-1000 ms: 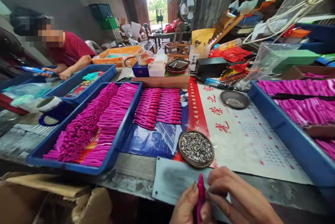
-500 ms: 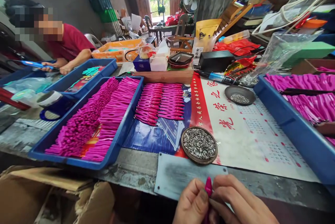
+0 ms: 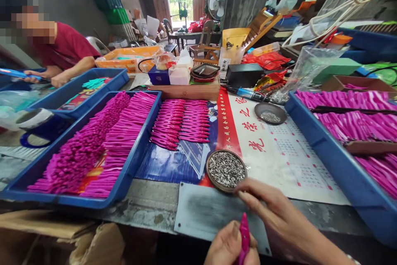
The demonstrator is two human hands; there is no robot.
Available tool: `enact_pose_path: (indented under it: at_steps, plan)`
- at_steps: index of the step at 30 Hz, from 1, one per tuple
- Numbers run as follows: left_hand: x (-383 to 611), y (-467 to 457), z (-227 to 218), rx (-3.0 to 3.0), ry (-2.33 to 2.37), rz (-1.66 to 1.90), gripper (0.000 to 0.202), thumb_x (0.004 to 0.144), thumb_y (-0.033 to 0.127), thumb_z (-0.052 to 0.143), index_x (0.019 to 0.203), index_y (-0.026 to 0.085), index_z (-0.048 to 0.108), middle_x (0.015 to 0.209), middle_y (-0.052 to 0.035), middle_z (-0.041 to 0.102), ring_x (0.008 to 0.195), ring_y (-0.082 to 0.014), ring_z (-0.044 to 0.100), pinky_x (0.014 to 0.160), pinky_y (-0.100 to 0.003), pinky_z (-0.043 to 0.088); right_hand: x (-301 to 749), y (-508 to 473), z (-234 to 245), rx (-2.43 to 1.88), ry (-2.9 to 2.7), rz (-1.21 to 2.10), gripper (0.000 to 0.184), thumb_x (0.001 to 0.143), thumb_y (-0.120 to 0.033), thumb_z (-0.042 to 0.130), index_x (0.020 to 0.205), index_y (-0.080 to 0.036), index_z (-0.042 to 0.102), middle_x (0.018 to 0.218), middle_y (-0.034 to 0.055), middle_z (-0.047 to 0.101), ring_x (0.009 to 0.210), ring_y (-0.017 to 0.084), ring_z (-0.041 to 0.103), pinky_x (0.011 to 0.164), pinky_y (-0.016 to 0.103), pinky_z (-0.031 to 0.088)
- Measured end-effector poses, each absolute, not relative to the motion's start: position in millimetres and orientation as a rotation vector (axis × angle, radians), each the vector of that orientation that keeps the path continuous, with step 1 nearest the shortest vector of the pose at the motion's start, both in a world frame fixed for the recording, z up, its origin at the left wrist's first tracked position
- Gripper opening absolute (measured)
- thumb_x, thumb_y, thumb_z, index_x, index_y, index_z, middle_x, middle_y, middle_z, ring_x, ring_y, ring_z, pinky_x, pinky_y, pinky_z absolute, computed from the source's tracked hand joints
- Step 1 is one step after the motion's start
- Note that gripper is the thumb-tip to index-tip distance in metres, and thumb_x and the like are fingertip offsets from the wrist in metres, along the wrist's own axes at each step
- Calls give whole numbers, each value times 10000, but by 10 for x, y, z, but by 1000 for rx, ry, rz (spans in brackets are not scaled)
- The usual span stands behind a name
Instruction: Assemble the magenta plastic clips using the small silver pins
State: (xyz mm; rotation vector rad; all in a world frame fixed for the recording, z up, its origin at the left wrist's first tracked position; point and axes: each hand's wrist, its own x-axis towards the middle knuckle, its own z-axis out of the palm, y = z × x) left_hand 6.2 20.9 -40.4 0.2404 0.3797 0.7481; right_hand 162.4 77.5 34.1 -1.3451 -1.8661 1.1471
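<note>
My left hand [image 3: 231, 246] sits at the bottom edge, closed around a magenta plastic piece [image 3: 245, 235] held upright. My right hand [image 3: 276, 215] stretches forward from it, fingertips pinched together at the near rim of a round dish of small metal pins [image 3: 226, 170]. Whether anything sits between those fingertips is too small to see. Both hands hover over a grey metal plate [image 3: 201, 211] on the table's front edge.
A blue tray of magenta pieces [image 3: 93, 149] lies left, loose rows of magenta pieces [image 3: 181, 123] lie behind the dish, and another blue tray [image 3: 347, 132] stands right. A second small dish [image 3: 270, 113] rests on a calendar sheet [image 3: 279, 149]. A person in red [image 3: 58, 56] works at far left.
My right hand has left the magenta piece and reached forward to the dish of pins. The left hand keeps the piece. The view has shifted slightly right.
</note>
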Motion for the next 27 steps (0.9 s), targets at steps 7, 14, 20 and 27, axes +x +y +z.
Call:
enact_pose_path:
  at_steps: [7, 14, 20, 27]
  plan:
    - [-37, 310, -173, -65, 269, 687, 296, 743, 437, 779, 856, 167, 735, 561, 66, 502, 342, -9, 286, 359, -172, 181, 1525, 1308, 135, -1662, -2509, 395, 162, 898, -52, 486, 899, -152, 613, 901, 109, 623, 770, 247, 622, 663, 339, 455]
    - [-102, 341, -138, -49, 261, 664, 301, 731, 445, 788, 837, 174, 712, 545, 86, 438, 343, -23, 254, 373, -192, 154, 1468, 1330, 120, -1610, -2514, 353, 175, 895, -40, 454, 830, -159, 565, 847, 100, 615, 698, 224, 600, 617, 317, 411]
    - [-121, 348, -111, -41, 268, 670, 300, 734, 449, 785, 843, 177, 721, 537, 81, 437, 345, -21, 275, 368, -189, 147, 1469, 1317, 194, -1558, -2408, 413, 175, 918, -125, 450, 769, -207, 492, 823, 44, 591, 684, 176, 597, 625, 274, 434]
    - [-183, 385, -99, -39, 371, 728, 341, 704, 445, 810, 808, 130, 729, 477, 57, 473, 343, -23, 319, 370, -180, 167, 1424, 1325, 202, -1543, -2397, 437, 182, 956, -170, 419, 812, -214, 520, 814, 30, 625, 682, 180, 639, 601, 270, 450]
